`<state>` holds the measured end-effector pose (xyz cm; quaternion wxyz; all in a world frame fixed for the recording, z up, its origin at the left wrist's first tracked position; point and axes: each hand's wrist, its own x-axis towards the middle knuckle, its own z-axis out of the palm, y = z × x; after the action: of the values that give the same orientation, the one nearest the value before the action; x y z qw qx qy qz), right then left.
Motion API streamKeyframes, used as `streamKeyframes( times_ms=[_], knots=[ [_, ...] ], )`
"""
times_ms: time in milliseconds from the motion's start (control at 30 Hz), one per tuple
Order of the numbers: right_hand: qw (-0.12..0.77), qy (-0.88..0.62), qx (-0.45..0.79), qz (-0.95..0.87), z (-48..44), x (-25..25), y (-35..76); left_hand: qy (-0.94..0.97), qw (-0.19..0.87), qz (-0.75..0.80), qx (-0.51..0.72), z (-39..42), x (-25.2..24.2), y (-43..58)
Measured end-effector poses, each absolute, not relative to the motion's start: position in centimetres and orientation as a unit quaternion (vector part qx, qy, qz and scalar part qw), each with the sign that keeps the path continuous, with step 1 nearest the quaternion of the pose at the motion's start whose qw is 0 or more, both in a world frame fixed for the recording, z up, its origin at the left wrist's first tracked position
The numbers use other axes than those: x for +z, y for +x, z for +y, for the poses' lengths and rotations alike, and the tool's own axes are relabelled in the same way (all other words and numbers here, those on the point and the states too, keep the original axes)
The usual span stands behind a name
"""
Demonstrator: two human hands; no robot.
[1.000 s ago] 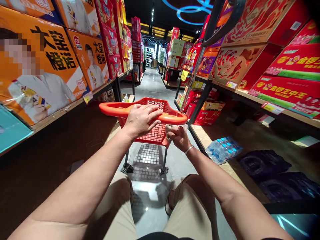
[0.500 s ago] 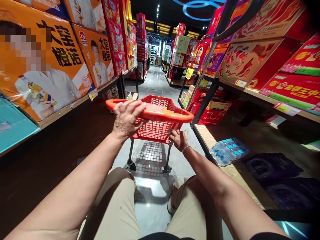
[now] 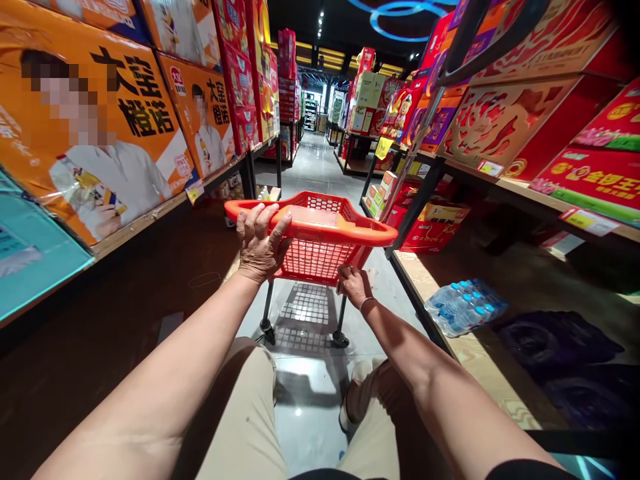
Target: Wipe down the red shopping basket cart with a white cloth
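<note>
Your left hand [image 3: 261, 243] has slid from the middle of the handle [image 3: 320, 228] to its left part since a second ago, and the cart [image 3: 315, 261] sits slightly farther right in view. You grasp the handle with that hand: its fingers drape over the top, slightly spread, the thumb angled up on their right, the wrist bent back. Your left forearm slants up from the lower left corner.

Your right hand [image 3: 354, 285] hangs lower than the left, below the handle, by the basket's lower right corner. You have its fingers curled in, knuckles up; whether they are clenched around anything, you cannot tell. A bracelet [image 3: 367, 303] circles that wrist, and the forearm comes in from the lower right.

You have the cart on the floor [image 3: 300, 427] just ahead of your legs, between orange cartons [image 3: 130, 137] on your left and bottles [image 3: 466, 305] on your right.
</note>
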<state>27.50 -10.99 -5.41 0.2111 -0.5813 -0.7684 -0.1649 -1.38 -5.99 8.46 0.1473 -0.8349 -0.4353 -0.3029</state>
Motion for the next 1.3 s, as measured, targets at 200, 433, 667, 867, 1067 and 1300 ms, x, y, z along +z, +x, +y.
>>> streamKeyframes(
  times_ms=[200, 433, 667, 867, 1067, 1300],
  knots=[
    [0.171, -0.578, -0.222, -0.766, -9.4, -3.4, 27.4, -0.802, 0.168, -0.393, -0.418, -5.0, 3.5, -1.2],
    [0.179, -0.621, -0.283, -0.709, -9.0, -0.9, 27.1, -0.760, -0.066, -0.527, -0.374, -2.8, -5.7, -1.2],
    [0.053, -0.645, -0.167, -0.744, -10.1, -3.6, 26.6, -0.787, -0.117, -0.547, -0.259, 0.6, -4.5, 0.4],
    [0.104, -0.628, -0.201, -0.745, -9.5, -1.0, 25.8, -0.785, -0.084, -0.577, -0.209, 1.1, -3.0, 2.0],
    [0.159, -0.602, -0.221, -0.751, -8.4, -0.3, 25.2, -0.791, -0.063, -0.586, -0.165, 1.5, -2.3, 2.4],
    [0.177, -0.602, -0.244, -0.740, -7.2, -1.5, 25.1, -0.790, -0.094, -0.595, -0.112, 3.6, -2.2, 2.7]
  ],
)
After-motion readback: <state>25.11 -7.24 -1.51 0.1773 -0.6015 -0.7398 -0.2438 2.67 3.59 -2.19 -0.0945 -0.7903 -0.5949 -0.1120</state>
